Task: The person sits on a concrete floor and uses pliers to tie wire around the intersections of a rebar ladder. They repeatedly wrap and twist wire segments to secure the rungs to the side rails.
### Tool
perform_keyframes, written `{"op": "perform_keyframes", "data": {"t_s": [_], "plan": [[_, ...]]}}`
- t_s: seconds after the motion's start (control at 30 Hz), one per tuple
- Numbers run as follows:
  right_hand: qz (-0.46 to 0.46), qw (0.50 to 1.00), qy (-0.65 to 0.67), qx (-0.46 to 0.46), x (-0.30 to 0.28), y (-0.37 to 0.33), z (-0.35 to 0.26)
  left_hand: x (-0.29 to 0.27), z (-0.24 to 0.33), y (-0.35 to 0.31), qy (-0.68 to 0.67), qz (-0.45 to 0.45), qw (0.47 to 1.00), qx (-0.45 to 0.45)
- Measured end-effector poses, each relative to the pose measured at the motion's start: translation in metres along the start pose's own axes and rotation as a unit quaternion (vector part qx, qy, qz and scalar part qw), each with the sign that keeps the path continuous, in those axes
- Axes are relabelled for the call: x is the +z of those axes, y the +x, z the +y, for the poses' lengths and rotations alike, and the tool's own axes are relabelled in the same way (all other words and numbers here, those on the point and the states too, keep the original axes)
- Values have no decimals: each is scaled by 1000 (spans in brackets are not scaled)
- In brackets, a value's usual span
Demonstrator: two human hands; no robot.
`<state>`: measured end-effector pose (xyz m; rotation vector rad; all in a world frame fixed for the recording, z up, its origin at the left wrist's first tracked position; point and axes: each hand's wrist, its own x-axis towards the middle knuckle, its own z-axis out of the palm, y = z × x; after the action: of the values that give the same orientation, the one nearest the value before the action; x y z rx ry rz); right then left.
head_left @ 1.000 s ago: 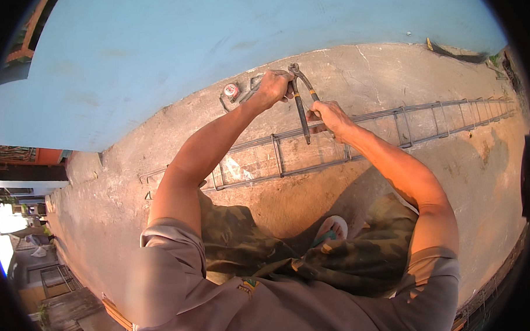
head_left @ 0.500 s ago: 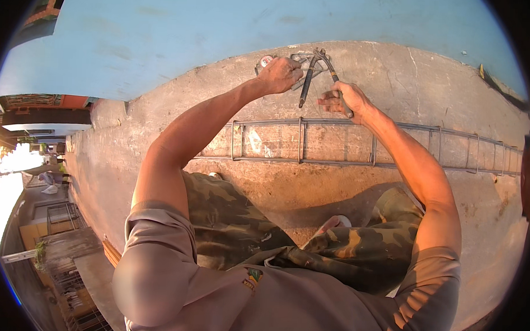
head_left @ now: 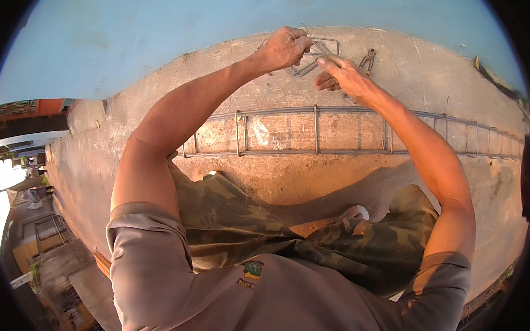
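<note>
My left hand [head_left: 285, 48] is closed in a pinch above the far part of the ground, with a thin tie wire poking up past its fingertips. Beside it, my right hand [head_left: 345, 78] has its thumb pointing toward the left hand and its fingers partly curled. Thin strands run between the thumb and fingers and show below the palm, though the grip itself is partly hidden. Bent rectangular steel stirrups [head_left: 324, 46] lie on the ground under and beyond both hands. Dark-handled pincers [head_left: 369, 59] rest just right of them, touched by neither hand.
A long ladder-like rebar cage [head_left: 281, 110] stretches across the concrete [head_left: 162, 98] between my hands and legs. The light blue wall [head_left: 223, 18] rises at the far side. Near my camouflage trousers [head_left: 228, 205] a foot [head_left: 357, 213] shows.
My right hand has let go of the pincers, which now lie on the ground to its right. The left hand has moved a little farther away and to the right.
</note>
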<state>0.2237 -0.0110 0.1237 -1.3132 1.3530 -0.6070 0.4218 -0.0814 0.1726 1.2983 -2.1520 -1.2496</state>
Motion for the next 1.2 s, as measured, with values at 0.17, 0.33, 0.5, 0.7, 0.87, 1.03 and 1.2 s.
{"op": "perform_keyframes", "data": {"t_s": [0.17,0.33,0.5,0.7,0.87,1.03,1.2], "plan": [[2,972,-233,2,22,-5,-69,-49,-51,20,-31,158,987,24],[-1,958,-288,4,18,-14,-47,-78,-87,37,-231,223,943,-90],[70,952,-286,82,-7,-49,-32,-73,-150,55,-192,177,964,-42],[178,973,-144,0,-36,-176,31,-50,-161,110,-351,148,920,-85],[126,811,-454,347,-22,-246,-69,4,-111,75,-201,141,961,124],[268,763,-578,108,24,-146,-107,23,-57,51,-203,49,960,186],[377,866,-328,-18,90,-28,-68,17,-65,61,-176,54,944,274]]}}
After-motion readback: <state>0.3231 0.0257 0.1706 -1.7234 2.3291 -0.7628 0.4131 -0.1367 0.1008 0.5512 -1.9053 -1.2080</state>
